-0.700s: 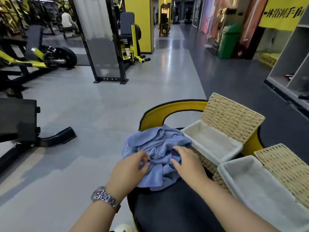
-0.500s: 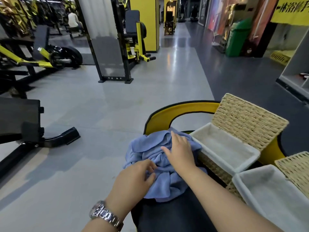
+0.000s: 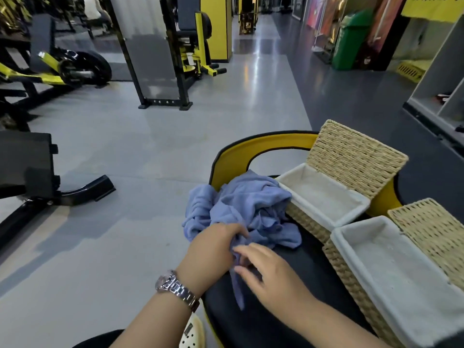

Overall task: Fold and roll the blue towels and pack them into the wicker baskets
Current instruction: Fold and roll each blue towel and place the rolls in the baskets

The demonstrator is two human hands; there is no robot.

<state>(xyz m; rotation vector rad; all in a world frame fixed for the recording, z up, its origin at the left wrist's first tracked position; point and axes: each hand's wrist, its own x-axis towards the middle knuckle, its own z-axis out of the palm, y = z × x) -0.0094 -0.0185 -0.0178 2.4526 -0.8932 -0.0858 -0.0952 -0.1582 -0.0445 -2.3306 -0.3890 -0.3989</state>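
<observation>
A crumpled heap of blue towels (image 3: 247, 207) lies on a black padded seat (image 3: 273, 320) with a yellow rim. My left hand (image 3: 213, 252), with a metal watch on its wrist, grips the near edge of the heap. My right hand (image 3: 273, 275) pinches a strip of the same blue cloth that trails toward me. To the right stand two wicker baskets with white liners and raised lids: the far basket (image 3: 324, 222) and the near basket (image 3: 351, 280). Both liners hold nothing.
Grey gym floor stretches to the left, with black and yellow weight machines (image 3: 163, 59) further back. A black bench base (image 3: 32, 187) stands at left. White shelves (image 3: 442, 91) line the right wall, a green bin (image 3: 349, 41) sits beyond. My shoe (image 3: 192, 332) shows below the seat.
My right hand came back from the top of the heap to its near edge and took hold of a strip of cloth. The left hand closed on the towel edge. The view shifted left.
</observation>
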